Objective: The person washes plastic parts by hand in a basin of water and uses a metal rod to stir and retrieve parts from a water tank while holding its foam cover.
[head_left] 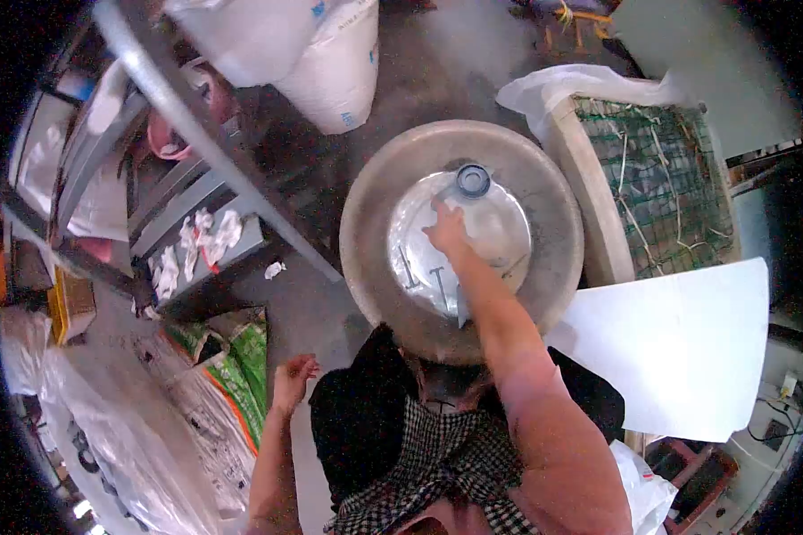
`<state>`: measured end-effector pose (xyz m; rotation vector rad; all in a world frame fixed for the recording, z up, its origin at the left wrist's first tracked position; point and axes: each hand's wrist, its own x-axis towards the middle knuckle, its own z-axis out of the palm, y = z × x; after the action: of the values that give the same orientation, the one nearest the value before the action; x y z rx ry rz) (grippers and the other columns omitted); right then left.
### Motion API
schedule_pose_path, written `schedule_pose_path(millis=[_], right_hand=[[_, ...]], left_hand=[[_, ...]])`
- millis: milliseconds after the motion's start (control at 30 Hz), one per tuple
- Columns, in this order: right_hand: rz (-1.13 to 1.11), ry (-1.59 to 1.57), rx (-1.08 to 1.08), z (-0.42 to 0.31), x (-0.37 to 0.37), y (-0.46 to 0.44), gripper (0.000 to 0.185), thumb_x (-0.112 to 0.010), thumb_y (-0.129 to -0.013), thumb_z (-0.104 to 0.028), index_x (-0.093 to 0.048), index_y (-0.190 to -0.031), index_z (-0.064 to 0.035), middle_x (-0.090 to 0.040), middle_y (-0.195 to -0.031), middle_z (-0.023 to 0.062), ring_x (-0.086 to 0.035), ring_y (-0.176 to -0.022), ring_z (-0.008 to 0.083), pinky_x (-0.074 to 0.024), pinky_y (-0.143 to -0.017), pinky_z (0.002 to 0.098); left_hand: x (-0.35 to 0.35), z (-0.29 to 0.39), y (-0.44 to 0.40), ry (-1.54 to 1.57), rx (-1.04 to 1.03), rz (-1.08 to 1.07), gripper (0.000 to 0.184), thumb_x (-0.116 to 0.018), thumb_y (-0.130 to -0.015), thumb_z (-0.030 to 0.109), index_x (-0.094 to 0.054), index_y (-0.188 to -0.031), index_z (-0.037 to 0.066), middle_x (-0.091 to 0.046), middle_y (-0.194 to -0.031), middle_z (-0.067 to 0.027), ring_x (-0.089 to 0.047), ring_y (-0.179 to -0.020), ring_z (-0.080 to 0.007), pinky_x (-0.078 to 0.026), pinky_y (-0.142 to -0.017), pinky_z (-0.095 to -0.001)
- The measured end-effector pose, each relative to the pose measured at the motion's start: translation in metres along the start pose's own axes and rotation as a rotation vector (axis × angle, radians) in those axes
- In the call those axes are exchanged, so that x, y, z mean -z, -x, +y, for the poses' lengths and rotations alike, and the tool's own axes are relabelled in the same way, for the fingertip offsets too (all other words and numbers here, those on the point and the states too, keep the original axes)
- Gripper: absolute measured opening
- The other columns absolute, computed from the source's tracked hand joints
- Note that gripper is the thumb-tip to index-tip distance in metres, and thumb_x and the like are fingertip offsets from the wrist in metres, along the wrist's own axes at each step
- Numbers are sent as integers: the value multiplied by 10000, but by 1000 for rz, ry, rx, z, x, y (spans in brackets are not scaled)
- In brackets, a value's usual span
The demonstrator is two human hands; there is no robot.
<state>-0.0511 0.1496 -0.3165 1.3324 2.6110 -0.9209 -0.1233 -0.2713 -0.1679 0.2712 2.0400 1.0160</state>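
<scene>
A wide round metal basin [366, 259] stands in front of me, between my knees. My right hand [448, 228] reaches down into it, thumb and index finger apart, with nothing visible between them. Just beyond its fingertips lies a dark round ring-shaped part [473, 181]. Thin T-shaped metal pieces [440, 283] rest on the shiny basin floor, nearer to me. My left hand [294, 380] hangs out to the side, left of my knee, its fingers loosely bent and no object seen in it.
A grey metal frame [214, 147] rises on the left, with crumpled white scraps [210, 239] on its step. White sacks [330, 85] stand behind the basin. To the right are a netted crate [589, 187] and a white board [678, 348]. Printed bags [227, 374] lie at left.
</scene>
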Motion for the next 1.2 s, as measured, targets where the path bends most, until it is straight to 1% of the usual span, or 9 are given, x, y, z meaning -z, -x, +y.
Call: schedule_pose_path(millis=[200,267,300,367,567,767,900,1033,1200], right_hand=[[15,27,132,43,-56,-85,471,-697,-736,-210,-554,-1161,-67,-563,-1060,262,-571,-918,468,-480,-831,430],[461,-373,80,18,-3,-61,279,-663,-766,-135,-608,-987,25,-616,-907,205,-627,-763,397,-521,-756,409],[459,-370,88,10,21,-49,279,-663,-766,-135,-608,-987,25,-616,-907,205,-627,-763,397,-521,-756,409],[311,-1325,-105,-10,66,-21,249,-603,-806,-53,-574,-1032,49,-597,-1007,149,-621,-868,326,-519,-802,391],[-29,-1900,364,-105,159,111,340,-527,-845,1,-477,-1174,70,-516,-1191,162,-554,-1061,293,-428,-976,407],[-283,-1909,551,-185,200,230,403,-537,-830,-22,-455,-1216,61,-482,-1258,160,-495,-1154,288,-354,-1034,441],[-322,-1469,746,-188,215,262,369,-508,-874,-87,-483,-1217,48,-513,-1226,161,-476,-1183,261,-357,-1023,422],[-95,-1273,532,-178,230,270,298,-558,-882,-178,-578,-1092,32,-614,-1060,127,-588,-953,176,-465,-836,304],[256,-1032,689,-193,252,294,328,-628,-815,-96,-557,-1124,-13,-583,-1101,120,-563,-993,183,-469,-826,309]], left_hand=[[-25,49,-62,-200,87,-52,284,-565,-898,212,-616,-1012,-43,-655,-855,-94,-586,-772,-119,-472,-716,-258],[-38,70,-82,-47,-98,-64,282,-569,-897,216,-615,-1022,-33,-644,-841,-71,-574,-745,-111,-463,-710,-250],[-47,96,-89,-23,-104,-80,283,-563,-901,218,-611,-1037,-26,-639,-850,-66,-573,-749,-113,-462,-710,-248],[-64,141,-98,64,-146,-138,286,-549,-911,222,-603,-1061,-15,-633,-876,-60,-572,-762,-115,-463,-715,-247],[-102,243,-74,460,-337,-226,402,-470,-946,333,-511,-1196,21,-600,-1037,-64,-550,-962,-145,-443,-855,-301],[-65,291,17,891,-585,-336,381,-395,-968,317,-488,-1203,31,-598,-1125,-92,-558,-1025,-185,-401,-942,-333],[-31,275,51,931,-666,-434,379,-385,-969,307,-484,-1188,15,-614,-1065,-120,-569,-1025,-235,-418,-923,-354],[-16,268,98,1020,-704,-496,350,-376,-965,357,-501,-1049,40,-521,-723,-45,-535,-700,-176,-459,-639,-307],[-25,254,131,818,-580,-143,432,-335,-960,464,-456,-815,75,-337,-474,16,-298,-342,-92,-253,-321,-230]])
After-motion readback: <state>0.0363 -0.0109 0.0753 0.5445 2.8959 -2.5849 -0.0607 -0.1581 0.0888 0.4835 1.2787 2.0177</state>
